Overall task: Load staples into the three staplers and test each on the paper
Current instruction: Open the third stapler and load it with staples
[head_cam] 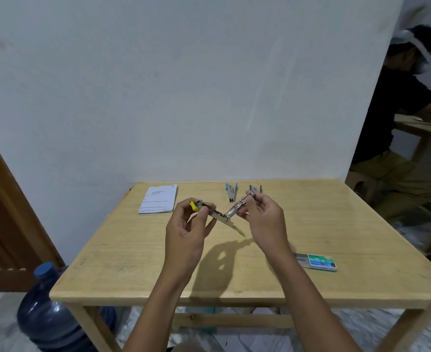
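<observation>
Both hands are holding the yellow-tipped metal stapler (218, 212) swung wide open above the light wooden table (362, 250). The left hand (187, 231) is pinching the yellow end, and the right hand (262, 219) is gripping the other arm up by its tip. Two blue staplers (231, 193) are sitting near the far edge, white printed paper (158, 199) far-left, and the green staple box (320, 262) is lying on the right, slid partly open.

On the table (138, 270): paper (158, 200) upper left, two staplers (231, 192) behind the hands, staple box (320, 262) lower right.
</observation>
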`<action>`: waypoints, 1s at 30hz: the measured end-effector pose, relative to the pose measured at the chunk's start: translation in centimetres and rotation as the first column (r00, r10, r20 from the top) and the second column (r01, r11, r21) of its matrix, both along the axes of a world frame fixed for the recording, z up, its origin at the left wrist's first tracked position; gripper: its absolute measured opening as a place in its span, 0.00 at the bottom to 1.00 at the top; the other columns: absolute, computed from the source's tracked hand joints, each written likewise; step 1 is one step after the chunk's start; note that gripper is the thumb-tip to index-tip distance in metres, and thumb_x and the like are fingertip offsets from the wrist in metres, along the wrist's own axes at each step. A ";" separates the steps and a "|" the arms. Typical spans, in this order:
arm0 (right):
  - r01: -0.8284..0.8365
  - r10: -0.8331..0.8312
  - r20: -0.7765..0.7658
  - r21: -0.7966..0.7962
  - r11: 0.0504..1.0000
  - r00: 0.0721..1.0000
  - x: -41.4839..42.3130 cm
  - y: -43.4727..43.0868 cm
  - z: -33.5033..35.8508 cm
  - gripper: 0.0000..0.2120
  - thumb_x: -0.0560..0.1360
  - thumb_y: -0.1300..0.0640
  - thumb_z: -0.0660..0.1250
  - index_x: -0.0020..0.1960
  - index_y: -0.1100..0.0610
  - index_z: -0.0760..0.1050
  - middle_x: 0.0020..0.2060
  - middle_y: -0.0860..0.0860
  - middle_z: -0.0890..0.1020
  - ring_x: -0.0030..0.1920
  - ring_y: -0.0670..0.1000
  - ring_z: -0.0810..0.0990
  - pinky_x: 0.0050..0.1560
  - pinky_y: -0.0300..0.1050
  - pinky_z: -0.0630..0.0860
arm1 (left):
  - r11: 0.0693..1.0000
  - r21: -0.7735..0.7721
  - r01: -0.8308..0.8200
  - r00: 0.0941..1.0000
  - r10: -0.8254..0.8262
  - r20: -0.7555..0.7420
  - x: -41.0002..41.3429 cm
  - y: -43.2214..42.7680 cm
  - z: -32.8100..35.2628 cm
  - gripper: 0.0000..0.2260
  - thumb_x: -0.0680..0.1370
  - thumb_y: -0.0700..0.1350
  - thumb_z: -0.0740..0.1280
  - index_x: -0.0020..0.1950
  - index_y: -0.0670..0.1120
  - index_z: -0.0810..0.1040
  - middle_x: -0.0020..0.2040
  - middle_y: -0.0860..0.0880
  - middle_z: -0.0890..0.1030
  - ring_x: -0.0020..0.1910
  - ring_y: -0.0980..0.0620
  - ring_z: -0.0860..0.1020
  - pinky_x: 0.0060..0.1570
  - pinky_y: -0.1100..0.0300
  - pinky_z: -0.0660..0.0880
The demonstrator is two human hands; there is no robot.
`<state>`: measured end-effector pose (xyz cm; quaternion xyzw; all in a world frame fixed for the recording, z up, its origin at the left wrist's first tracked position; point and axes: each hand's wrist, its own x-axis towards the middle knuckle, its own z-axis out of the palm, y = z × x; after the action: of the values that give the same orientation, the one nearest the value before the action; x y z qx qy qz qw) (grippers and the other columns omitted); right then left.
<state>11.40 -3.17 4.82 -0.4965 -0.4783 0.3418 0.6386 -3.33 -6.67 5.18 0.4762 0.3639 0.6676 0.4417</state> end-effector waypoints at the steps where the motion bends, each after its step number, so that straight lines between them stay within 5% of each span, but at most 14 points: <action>1: 0.009 -0.013 -0.127 -0.038 0.999 0.992 0.1 0.0 -0.1 0.07 0.81 0.59 0.63 0.48 0.58 0.80 0.32 0.50 0.81 0.37 0.47 0.81 0.51 0.45 0.81 | 1.000 -0.007 -0.011 1.000 0.011 0.015 0.0 0.0 -0.1 0.05 0.81 0.35 0.63 0.56 0.36 0.74 0.53 0.42 0.84 0.55 0.50 0.82 0.54 0.55 0.81; 4: 0.005 -0.042 -0.334 -0.110 0.994 0.942 0.5 -0.2 -0.1 0.10 0.80 0.62 0.64 0.42 0.62 0.80 0.32 0.52 0.78 0.36 0.47 0.78 0.53 0.45 0.82 | 0.997 -0.078 -0.009 0.997 0.014 0.072 -0.2 0.1 -0.6 0.05 0.80 0.33 0.64 0.55 0.35 0.74 0.54 0.43 0.84 0.56 0.52 0.83 0.54 0.55 0.81; 8: 0.022 -0.076 -0.374 -0.146 0.989 0.924 1.0 0.2 -0.3 0.10 0.79 0.65 0.64 0.55 0.69 0.79 0.33 0.53 0.77 0.34 0.45 0.77 0.55 0.46 0.82 | 0.954 -0.274 0.123 0.982 -0.077 0.171 -0.6 0.1 -1.7 0.05 0.77 0.31 0.66 0.45 0.39 0.73 0.55 0.39 0.84 0.52 0.49 0.84 0.50 0.56 0.82; 11: -0.034 -0.022 -0.369 -0.144 0.989 0.929 1.5 0.0 0.0 0.13 0.79 0.65 0.65 0.61 0.69 0.78 0.34 0.52 0.78 0.36 0.47 0.76 0.47 0.39 0.82 | 0.853 -0.420 0.311 0.945 -0.230 0.231 -1.0 0.0 -2.3 0.05 0.77 0.31 0.65 0.48 0.39 0.72 0.54 0.34 0.83 0.49 0.44 0.84 0.43 0.54 0.83; 15: -0.140 0.081 -0.334 -0.155 0.978 0.939 1.4 -0.9 0.9 0.13 0.78 0.65 0.67 0.62 0.65 0.77 0.37 0.53 0.82 0.38 0.48 0.78 0.43 0.38 0.81 | 0.662 -0.547 0.512 0.848 -0.492 0.198 -1.3 -0.5 -2.2 0.09 0.79 0.44 0.63 0.57 0.41 0.75 0.53 0.37 0.84 0.51 0.41 0.81 0.47 0.49 0.79; 18: -0.203 0.152 -0.276 -0.167 0.965 0.949 0.8 -1.8 1.3 0.12 0.77 0.64 0.68 0.60 0.62 0.78 0.36 0.52 0.84 0.36 0.47 0.80 0.46 0.41 0.82 | 0.580 -0.536 0.613 0.776 -0.568 0.273 -0.7 -0.7 -1.6 0.17 0.81 0.55 0.60 0.57 0.41 0.75 0.43 0.38 0.80 0.42 0.39 0.81 0.45 0.50 0.77; 21: -0.190 0.175 -0.101 -0.161 0.968 0.979 -0.2 -2.6 1.4 0.10 0.77 0.62 0.68 0.58 0.54 0.78 0.35 0.49 0.86 0.36 0.47 0.81 0.47 0.43 0.82 | 0.630 -0.425 0.650 0.760 -0.523 0.386 0.3 -0.5 -1.4 0.17 0.82 0.56 0.57 0.55 0.42 0.74 0.34 0.44 0.73 0.27 0.48 0.71 0.32 0.56 0.70; 26: -0.028 0.034 0.318 -0.022 0.999 0.947 -1.3 -3.0 1.0 0.08 0.76 0.53 0.70 0.53 0.45 0.76 0.39 0.41 0.84 0.43 0.40 0.80 0.44 0.37 0.75 | 0.728 -0.382 0.568 0.816 -0.441 0.374 0.9 -0.3 -1.9 0.15 0.83 0.53 0.57 0.42 0.46 0.72 0.34 0.46 0.54 0.21 0.55 0.57 0.21 0.64 0.60; 30: 0.015 -0.058 0.509 0.089 0.996 0.859 -1.5 -3.1 0.5 0.05 0.76 0.49 0.69 0.49 0.40 0.75 0.45 0.37 0.80 0.46 0.41 0.78 0.46 0.41 0.75 | 0.747 -0.369 0.553 0.825 -0.429 0.368 0.7 -0.6 -1.8 0.14 0.82 0.55 0.59 0.43 0.47 0.72 0.31 0.49 0.59 0.20 0.57 0.57 0.19 0.65 0.57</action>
<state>9.91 -6.24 5.32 -0.5518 -0.6344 0.1662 0.5152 -2.66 -7.30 3.38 0.3450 0.3108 0.4769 0.7463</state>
